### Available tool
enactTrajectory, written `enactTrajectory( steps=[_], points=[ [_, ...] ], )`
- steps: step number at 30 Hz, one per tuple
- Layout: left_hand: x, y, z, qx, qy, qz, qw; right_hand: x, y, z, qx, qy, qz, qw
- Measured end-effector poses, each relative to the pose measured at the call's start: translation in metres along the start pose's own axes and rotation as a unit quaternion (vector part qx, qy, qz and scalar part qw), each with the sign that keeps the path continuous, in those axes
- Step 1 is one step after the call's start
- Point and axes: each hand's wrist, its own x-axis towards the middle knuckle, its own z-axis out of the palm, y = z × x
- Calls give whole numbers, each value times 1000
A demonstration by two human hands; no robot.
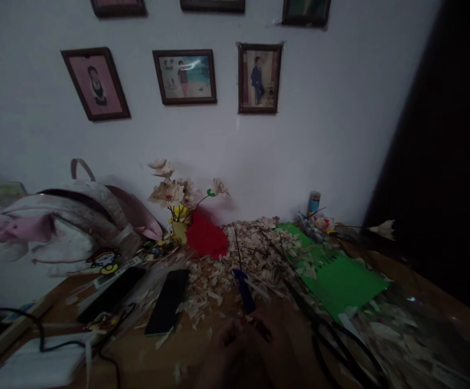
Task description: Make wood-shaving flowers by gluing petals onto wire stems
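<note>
Both my hands sit low in the middle of the view, dark and smeared. My left hand point(223, 350) and my right hand point(277, 346) meet close together over the wooden table point(421, 292). A blue stick-like thing point(243, 289) with a thin dark wire above it rises from between them, and a small red bit point(257, 326) shows at its lower end. My right hand's fingers look curled at that end. Just beyond lies a heap of pale dried husk scraps point(255, 254).
A green paper sheet point(342, 278) lies to the right, and black scissors point(332, 340) lie near my right hand. Two dark phones point(168, 302) and a black cable point(40, 335) lie to the left. A small vase of husk flowers point(178, 216), red paper point(206, 237), a pink backpack point(76, 221) and a glue stick point(314, 202) stand by the wall.
</note>
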Motion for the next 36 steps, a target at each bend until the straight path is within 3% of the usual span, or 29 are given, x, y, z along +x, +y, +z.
enactTrajectory(
  steps=[5, 9, 17, 21, 28, 32, 36],
  points=[
    [5, -3, -3, -41, 11, -3, 999, 2, 9, -1, 5, -35, 5, 999],
    [8, -4, -7, -9, 31, 15, 999, 4, 16, 0, 18, -16, 7, 1000],
    [-3, 16, 6, 28, 68, 50, 996, 4, 12, 3, 48, 2, 40, 998],
    [-4, 19, 8, 33, 47, 61, 996, 3, 17, 2, 34, 9, 50, 998],
    [-3, 17, 5, 37, 55, 61, 996, 5, 23, 2, 32, -10, 25, 999],
    [-4, 15, 4, 43, 54, 67, 995, 6, 22, 2, 21, 11, -2, 1000],
    [-5, 17, 4, 47, 53, 67, 995, 7, 20, 3, 21, 10, 16, 1000]
  ],
)
